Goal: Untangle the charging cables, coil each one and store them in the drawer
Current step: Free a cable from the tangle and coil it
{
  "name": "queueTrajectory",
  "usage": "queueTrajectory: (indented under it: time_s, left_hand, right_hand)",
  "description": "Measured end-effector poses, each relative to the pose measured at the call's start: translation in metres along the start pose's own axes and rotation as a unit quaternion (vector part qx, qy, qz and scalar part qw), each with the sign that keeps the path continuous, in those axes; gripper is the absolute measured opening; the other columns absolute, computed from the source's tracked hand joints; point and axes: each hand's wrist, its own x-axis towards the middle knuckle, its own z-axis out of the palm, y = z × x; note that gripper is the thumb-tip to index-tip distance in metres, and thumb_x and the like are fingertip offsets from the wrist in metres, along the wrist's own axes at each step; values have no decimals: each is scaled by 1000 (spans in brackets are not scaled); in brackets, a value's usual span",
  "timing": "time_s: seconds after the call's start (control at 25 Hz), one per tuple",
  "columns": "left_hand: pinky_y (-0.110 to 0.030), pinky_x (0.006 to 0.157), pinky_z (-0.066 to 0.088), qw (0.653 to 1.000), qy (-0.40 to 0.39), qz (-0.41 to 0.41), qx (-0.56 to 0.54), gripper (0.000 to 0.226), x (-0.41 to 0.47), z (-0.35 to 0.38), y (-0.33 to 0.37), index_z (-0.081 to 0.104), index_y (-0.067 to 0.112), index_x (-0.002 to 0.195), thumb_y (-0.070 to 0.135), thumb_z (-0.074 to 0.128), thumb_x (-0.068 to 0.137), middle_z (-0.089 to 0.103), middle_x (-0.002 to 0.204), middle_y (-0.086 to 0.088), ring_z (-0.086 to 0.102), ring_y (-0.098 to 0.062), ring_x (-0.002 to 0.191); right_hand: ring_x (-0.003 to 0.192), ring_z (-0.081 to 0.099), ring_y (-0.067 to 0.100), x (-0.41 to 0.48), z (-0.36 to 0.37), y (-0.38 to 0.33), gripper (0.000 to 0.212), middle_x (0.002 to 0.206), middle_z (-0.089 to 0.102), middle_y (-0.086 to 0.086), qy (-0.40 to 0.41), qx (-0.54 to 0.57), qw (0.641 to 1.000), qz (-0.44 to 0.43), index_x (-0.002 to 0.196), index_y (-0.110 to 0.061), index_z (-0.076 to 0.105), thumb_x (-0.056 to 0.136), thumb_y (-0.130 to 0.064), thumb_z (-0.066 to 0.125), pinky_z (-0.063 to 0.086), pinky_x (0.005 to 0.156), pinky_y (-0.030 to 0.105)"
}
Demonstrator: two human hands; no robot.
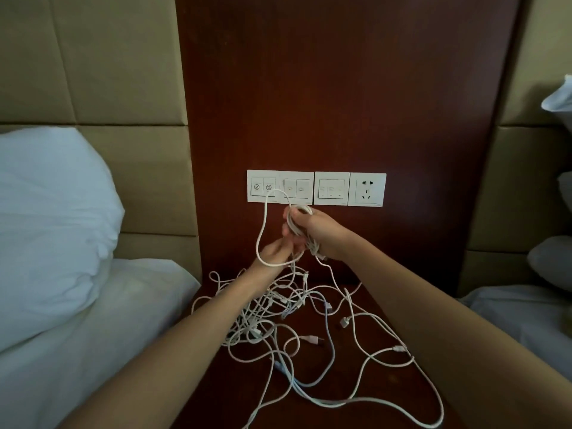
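Gripping 1 partly wound white cable coil (297, 218), the right hand (313, 232) is holding it above the nightstand (328, 385), while the left hand (275, 252) is pinching its loose loop (261, 236) over the tangle (272, 305).

Dark reddish wood wall panel (340, 88) runs straight up the middle, with a row of white switch plates (297, 188) low on it and a white power socket (367, 189) at the row's 3 o'clock end. Padded beige headboard (93, 57) fills 10 o'clock, and a fat white pillow (52, 218) sits at 9 o'clock above a white bed sheet (93, 335) at 8. More white pillows (551, 264) are piled at the 3 o'clock edge. Dark wood counter (393, 385) at 6.
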Motion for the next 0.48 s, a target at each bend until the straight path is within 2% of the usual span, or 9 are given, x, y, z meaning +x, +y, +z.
queueTrajectory:
  time_s: [0.04, 0.12, 0.2, 0.28, 0.4, 0.48]
  left_hand:
    - [-17, 67, 39, 1000, -11, 11, 24, 26, -1, 3, -3, 59, 19, 88, 28, 38, 101, 56, 75, 9, 49, -2, 69]
    - [-20, 61, 36, 989, -53, -1, 138, 32, 2, 8, -12, 58, 17, 74, 26, 42, 100, 54, 72, 2, 46, -8, 64]
    - [-30, 67, 41, 962, -56, -23, 268, 40, 13, 9, -25, 56, 23, 60, 29, 43, 97, 66, 81, -10, 57, -20, 73]
    - [-35, 70, 44, 940, 5, -24, 339, 41, 24, 10, -31, 59, 19, 62, 34, 42, 97, 69, 83, -11, 63, -26, 78]
    - [-35, 64, 37, 919, 97, -11, 383, 37, 30, 18, -37, 56, 16, 68, 34, 42, 97, 61, 71, -4, 59, -26, 80]
    - [-34, 71, 40, 898, 128, 8, 422, 29, 28, 25, -55, 59, 15, 81, 33, 43, 97, 61, 85, -4, 55, -26, 94]
  right_hand:
    - [35, 43, 9, 0, -4, -2, 24, 69, 54, 8, 12, -22, 1000, 7, 85, -12, 48, 103, -20, 33, 36, 38, 20]
    - [36, 41, 9, 0, -11, -5, 25, 69, 55, 6, 36, -38, 999, 11, 85, -13, 49, 102, -22, 34, 34, 40, 21]
    - [36, 38, 8, 0, -17, -10, 25, 68, 55, 6, 66, -4, 998, -1, 84, -12, 49, 102, -21, 35, 33, 40, 21]
    - [35, 37, 7, 0, -23, -17, 25, 66, 53, 5, 98, 23, 995, -25, 84, -12, 50, 102, -21, 35, 33, 43, 23]
    - [35, 35, 7, 0, -33, -20, 26, 62, 50, 3, 131, 51, 989, -50, 83, -12, 49, 102, -21, 35, 30, 44, 23]
    - [33, 33, 5, -2, -42, -16, 26, 61, 46, 2, 162, 86, 982, -55, 83, -12, 49, 102, -20, 35, 29, 41, 21]
